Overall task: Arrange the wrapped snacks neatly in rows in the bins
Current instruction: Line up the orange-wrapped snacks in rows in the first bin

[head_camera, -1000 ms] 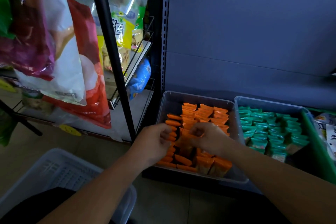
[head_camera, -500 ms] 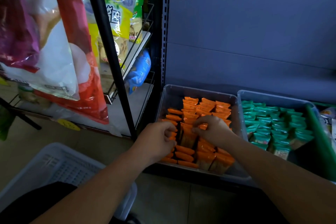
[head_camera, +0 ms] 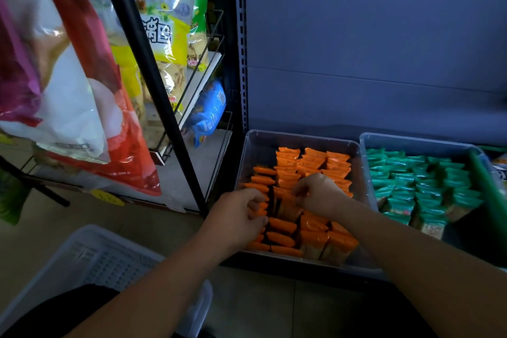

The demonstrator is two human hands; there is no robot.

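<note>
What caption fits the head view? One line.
Left hand and right hand grip orange packs in a clear bin, next to a second bin of green packs.

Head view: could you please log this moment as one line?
step: arranging orange snacks | left hand: grips orange snacks | right hand: pinches orange snacks | bin: rows unfinished

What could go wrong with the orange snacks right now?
1. The left hand and right hand both seem to pinch orange snacks in the middle of the clear bin. Tugging could tip the packs standing next to them.
2. The front packs stand against the bin's near wall and might flop over if bumped.
3. The left column lies flat while the others stand, so the rows may end up uneven.
</note>
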